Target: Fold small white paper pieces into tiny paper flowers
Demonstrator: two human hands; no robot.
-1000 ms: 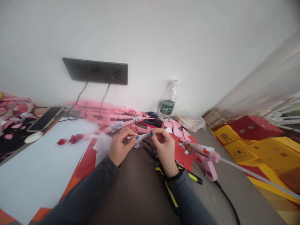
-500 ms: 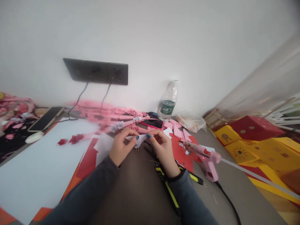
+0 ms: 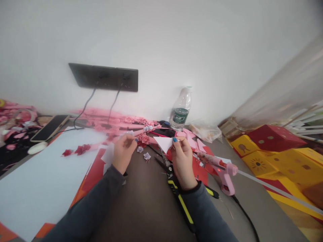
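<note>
A small white paper triangle (image 3: 163, 143) sticks out to the left from my right hand (image 3: 183, 161), pinched between thumb and fingers. My left hand (image 3: 124, 151) is apart from it, thumb and fingers pinched together; I cannot make out whether anything is between them. Two small pale paper flowers (image 3: 147, 156) lie on the table between my hands. Below my right hand lie the black and yellow pliers (image 3: 180, 198), partly covered by the wrist. A pink paper flower cluster (image 3: 143, 138) sits just beyond my left fingertips.
To the right lies a pink glue gun (image 3: 222, 168) with a cord. A water bottle (image 3: 181, 112) stands by the wall. White sheets (image 3: 50, 171) cover the left side, near a phone (image 3: 50, 127). Red paper (image 3: 202, 169) lies by the pliers, and yellow boxes (image 3: 259, 163) stand far right.
My hands have moved apart, the left one to the left and the right one to the right. The white paper, earlier between both hands, is now in my right hand as a flat triangle.
</note>
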